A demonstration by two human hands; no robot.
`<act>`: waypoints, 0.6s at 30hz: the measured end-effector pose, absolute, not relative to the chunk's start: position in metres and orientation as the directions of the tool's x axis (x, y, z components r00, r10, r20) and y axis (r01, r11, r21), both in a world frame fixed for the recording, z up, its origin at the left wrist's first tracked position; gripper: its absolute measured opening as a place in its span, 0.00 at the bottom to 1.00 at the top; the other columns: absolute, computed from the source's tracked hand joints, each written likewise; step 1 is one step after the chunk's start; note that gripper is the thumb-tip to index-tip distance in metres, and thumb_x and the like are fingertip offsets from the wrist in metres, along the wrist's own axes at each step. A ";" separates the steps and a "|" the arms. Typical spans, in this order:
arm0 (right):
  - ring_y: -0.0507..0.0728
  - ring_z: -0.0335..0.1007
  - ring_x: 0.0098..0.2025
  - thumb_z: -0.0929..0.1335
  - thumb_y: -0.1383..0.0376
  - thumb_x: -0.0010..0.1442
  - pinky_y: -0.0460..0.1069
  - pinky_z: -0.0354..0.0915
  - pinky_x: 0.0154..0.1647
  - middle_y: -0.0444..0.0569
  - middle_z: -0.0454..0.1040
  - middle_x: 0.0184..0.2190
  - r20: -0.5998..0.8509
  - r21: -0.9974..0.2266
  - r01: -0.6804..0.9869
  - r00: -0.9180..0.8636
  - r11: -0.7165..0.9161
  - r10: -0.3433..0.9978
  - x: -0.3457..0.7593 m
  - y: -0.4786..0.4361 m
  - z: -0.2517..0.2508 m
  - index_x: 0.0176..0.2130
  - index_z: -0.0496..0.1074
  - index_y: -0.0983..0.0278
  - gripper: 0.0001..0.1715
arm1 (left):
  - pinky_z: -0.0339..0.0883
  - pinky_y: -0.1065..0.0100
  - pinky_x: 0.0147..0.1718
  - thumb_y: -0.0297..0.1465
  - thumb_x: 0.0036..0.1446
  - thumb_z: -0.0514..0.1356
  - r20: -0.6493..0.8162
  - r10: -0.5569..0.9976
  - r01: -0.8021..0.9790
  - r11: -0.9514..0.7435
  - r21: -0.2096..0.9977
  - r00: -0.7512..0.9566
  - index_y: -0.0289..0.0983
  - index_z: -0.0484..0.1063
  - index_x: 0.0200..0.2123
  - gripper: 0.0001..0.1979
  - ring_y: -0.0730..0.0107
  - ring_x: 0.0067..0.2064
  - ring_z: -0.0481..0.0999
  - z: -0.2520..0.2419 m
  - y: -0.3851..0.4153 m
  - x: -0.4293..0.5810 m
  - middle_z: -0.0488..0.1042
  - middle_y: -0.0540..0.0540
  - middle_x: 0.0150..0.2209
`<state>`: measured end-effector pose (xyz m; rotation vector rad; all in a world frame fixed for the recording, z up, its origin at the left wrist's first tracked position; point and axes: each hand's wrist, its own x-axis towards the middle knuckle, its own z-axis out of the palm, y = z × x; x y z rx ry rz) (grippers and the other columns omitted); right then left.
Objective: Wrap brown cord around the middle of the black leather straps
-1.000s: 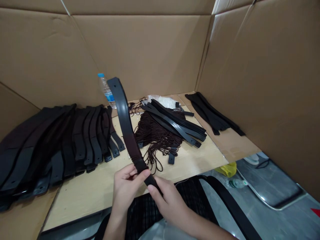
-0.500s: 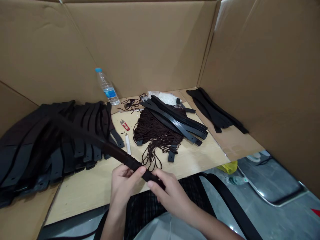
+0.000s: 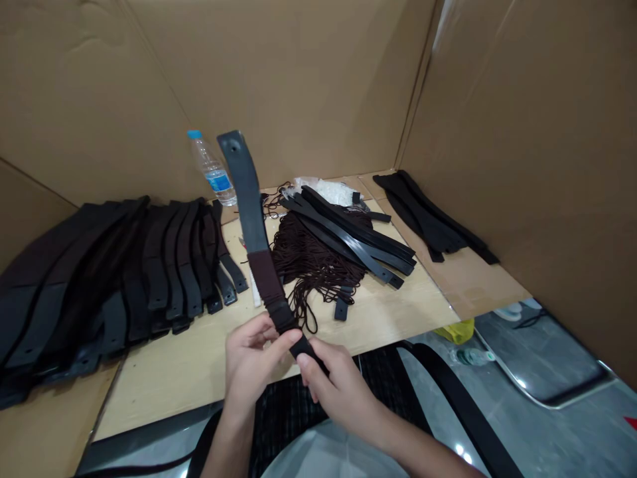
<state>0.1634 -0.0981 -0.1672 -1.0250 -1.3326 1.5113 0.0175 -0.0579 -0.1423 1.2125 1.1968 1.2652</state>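
Both my hands grip one black strap (image 3: 247,207) with a hole near its raised far end. Dark brown cord is wound tightly around its middle part. My left hand (image 3: 259,352) is closed on the strap just below the winding, thumb on top. Close beside it, my right hand (image 3: 338,382) pinches the near end. Beyond my hands lies a tangled heap of dark brown cord (image 3: 318,255), with loops trailing toward me. Several bare black straps (image 3: 355,236) rest on that heap.
Many cord-wound straps (image 3: 162,272) lie in a row on the left. More black straps (image 3: 432,216) are at the right. A water bottle (image 3: 217,179) leans at the back, near a clear plastic bag (image 3: 328,191). Cardboard walls (image 3: 279,86) surround the table.
The strap's far end has swung from pointing left to pointing up and away, and its flat face now shows. My hands have stayed in nearly the same place.
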 end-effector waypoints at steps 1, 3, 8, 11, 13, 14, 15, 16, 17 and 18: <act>0.44 0.55 0.19 0.61 0.48 0.67 0.41 0.53 0.20 0.38 0.61 0.20 -0.021 -0.997 -0.071 -0.294 -0.043 0.956 0.164 -0.099 -0.167 0.33 0.67 0.65 0.23 | 0.60 0.76 0.13 0.41 0.44 0.72 0.024 1.000 -0.029 -0.024 0.999 0.015 0.33 0.77 0.25 0.16 0.78 0.16 0.64 -0.141 -0.058 0.017 0.73 0.48 0.18; 0.45 0.53 0.16 0.62 0.46 0.65 0.41 0.51 0.16 0.37 0.60 0.18 -0.067 -0.966 -0.200 -0.419 -0.164 0.905 0.166 -0.098 -0.168 0.34 0.67 0.65 0.25 | 0.60 0.75 0.12 0.45 0.48 0.69 -0.020 0.985 -0.113 0.040 0.993 0.170 0.32 0.79 0.32 0.19 0.78 0.14 0.64 -0.140 -0.059 0.016 0.78 0.43 0.24; 0.47 0.49 0.09 0.65 0.39 0.56 0.44 0.50 0.09 0.34 0.59 0.13 -0.107 -0.714 -0.387 -0.764 -0.584 0.637 0.166 -0.092 -0.171 0.32 0.64 0.64 0.31 | 0.52 0.76 0.07 0.48 0.38 0.73 -0.067 0.938 -0.284 0.170 0.944 0.339 0.33 0.78 0.31 0.25 0.82 0.11 0.58 -0.143 -0.057 0.016 0.79 0.42 0.25; 0.48 0.60 0.17 0.67 0.43 0.57 0.45 0.59 0.18 0.40 0.66 0.19 -0.106 -0.921 -0.254 -0.565 -0.295 0.818 0.163 -0.093 -0.170 0.36 0.67 0.65 0.27 | 0.53 0.77 0.08 0.43 0.30 0.76 -0.082 0.993 -0.246 0.101 0.964 0.083 0.33 0.74 0.23 0.22 0.81 0.11 0.59 -0.144 -0.055 0.019 0.73 0.49 0.17; 0.51 0.66 0.29 0.66 0.49 0.61 0.47 0.64 0.30 0.45 0.70 0.28 -0.012 -0.999 -0.026 -0.324 -0.021 0.946 0.160 -0.095 -0.168 0.37 0.68 0.64 0.20 | 0.57 0.78 0.10 0.39 0.31 0.76 -0.045 0.997 -0.157 0.034 0.987 -0.069 0.33 0.73 0.20 0.19 0.79 0.13 0.63 -0.144 -0.055 0.019 0.71 0.50 0.15; 0.52 0.66 0.32 0.65 0.51 0.63 0.48 0.64 0.34 0.46 0.71 0.30 0.033 -0.998 0.050 -0.250 0.047 0.968 0.159 -0.096 -0.167 0.36 0.68 0.64 0.19 | 0.60 0.77 0.12 0.38 0.32 0.76 -0.013 0.996 -0.123 0.002 0.992 -0.088 0.33 0.74 0.20 0.18 0.77 0.15 0.66 -0.144 -0.056 0.018 0.72 0.49 0.16; 0.52 0.66 0.32 0.63 0.50 0.64 0.48 0.64 0.34 0.46 0.70 0.29 0.041 -0.997 0.058 -0.231 0.056 0.972 0.159 -0.096 -0.166 0.34 0.68 0.64 0.20 | 0.63 0.76 0.14 0.38 0.34 0.75 0.015 0.998 -0.110 -0.023 0.994 -0.067 0.33 0.76 0.23 0.17 0.74 0.18 0.70 -0.144 -0.056 0.016 0.75 0.47 0.19; 0.51 0.65 0.28 0.62 0.49 0.65 0.47 0.63 0.29 0.45 0.68 0.26 0.007 -1.000 -0.008 -0.273 0.005 0.962 0.160 -0.096 -0.166 0.32 0.67 0.64 0.22 | 0.65 0.75 0.17 0.39 0.37 0.74 0.034 0.999 -0.115 -0.035 0.993 -0.015 0.32 0.79 0.27 0.17 0.71 0.21 0.73 -0.144 -0.057 0.014 0.78 0.45 0.22; 0.49 0.62 0.23 0.61 0.46 0.64 0.45 0.61 0.23 0.42 0.66 0.22 -0.052 -0.987 -0.124 -0.356 -0.102 0.933 0.161 -0.095 -0.165 0.31 0.66 0.64 0.25 | 0.66 0.75 0.18 0.40 0.41 0.73 0.044 0.998 -0.133 -0.037 0.990 0.050 0.32 0.80 0.32 0.19 0.69 0.24 0.75 -0.144 -0.057 0.012 0.80 0.42 0.26; 0.48 0.57 0.18 0.62 0.43 0.63 0.44 0.58 0.17 0.39 0.62 0.19 -0.107 -0.937 -0.251 -0.461 -0.245 0.881 0.162 -0.093 -0.165 0.31 0.65 0.64 0.27 | 0.67 0.74 0.19 0.41 0.44 0.71 0.043 0.992 -0.155 -0.025 0.988 0.118 0.33 0.80 0.37 0.20 0.67 0.26 0.76 -0.144 -0.057 0.010 0.81 0.40 0.30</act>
